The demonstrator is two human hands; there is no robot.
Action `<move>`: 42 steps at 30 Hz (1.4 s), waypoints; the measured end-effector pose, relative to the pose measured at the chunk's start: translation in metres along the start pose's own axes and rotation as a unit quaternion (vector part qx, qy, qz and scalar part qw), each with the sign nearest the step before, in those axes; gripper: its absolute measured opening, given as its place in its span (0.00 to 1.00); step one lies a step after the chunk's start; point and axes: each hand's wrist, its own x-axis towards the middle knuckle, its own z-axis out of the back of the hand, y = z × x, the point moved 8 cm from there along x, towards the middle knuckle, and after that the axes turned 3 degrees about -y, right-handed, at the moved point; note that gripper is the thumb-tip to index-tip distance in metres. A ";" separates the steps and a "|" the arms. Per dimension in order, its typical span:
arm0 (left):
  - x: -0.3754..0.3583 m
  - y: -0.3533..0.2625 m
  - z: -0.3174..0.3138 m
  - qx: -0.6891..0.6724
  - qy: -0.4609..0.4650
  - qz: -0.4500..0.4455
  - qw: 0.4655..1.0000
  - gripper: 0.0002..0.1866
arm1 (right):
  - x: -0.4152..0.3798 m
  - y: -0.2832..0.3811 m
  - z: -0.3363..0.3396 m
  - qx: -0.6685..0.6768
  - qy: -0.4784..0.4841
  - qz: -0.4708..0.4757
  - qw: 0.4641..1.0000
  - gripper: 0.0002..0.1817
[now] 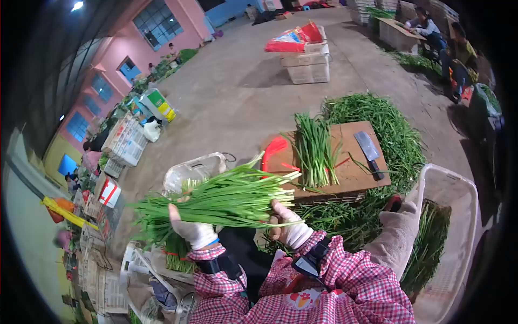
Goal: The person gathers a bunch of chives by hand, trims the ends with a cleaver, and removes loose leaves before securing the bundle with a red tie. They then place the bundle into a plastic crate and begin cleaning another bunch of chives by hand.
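A thick bunch of green chives [232, 197] lies across both hands, its leafy ends to the left and its pale cut stems to the right. My left hand [194, 229], in a pale glove with bare fingertips, grips the leafy part from below. At the stem end, my right hand [291, 224] closes around the lower stalks. Just beyond them, a wooden board [350, 143] bears a second bunch of chives [314, 151], a cleaver [368, 150] with a black handle and some red ties [275, 146].
Loose greens [377, 116] are heaped around the board. A white plastic basket [469, 216] with greens stands at my right, and another basket [213, 159] lies behind the bunch. Stacked crates [307, 70] with red bags stand farther off. Other people [426, 29] sit at the upper right.
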 end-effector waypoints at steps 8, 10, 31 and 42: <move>0.010 0.041 0.019 -0.098 0.025 0.177 0.979 0.22 | -0.036 0.024 -0.007 -0.108 0.134 0.090 0.981 0.19; 0.011 0.043 0.005 -0.081 0.052 0.202 0.975 0.22 | -0.056 0.031 -0.018 -0.180 0.142 0.092 0.969 0.16; 0.061 0.035 0.022 -0.238 0.169 0.186 0.938 0.26 | -0.127 0.058 0.021 -0.516 0.031 0.094 0.851 0.20; 0.042 0.038 0.028 -0.041 0.122 0.183 0.975 0.27 | -0.082 0.094 -0.042 -0.734 -0.157 0.428 0.504 0.12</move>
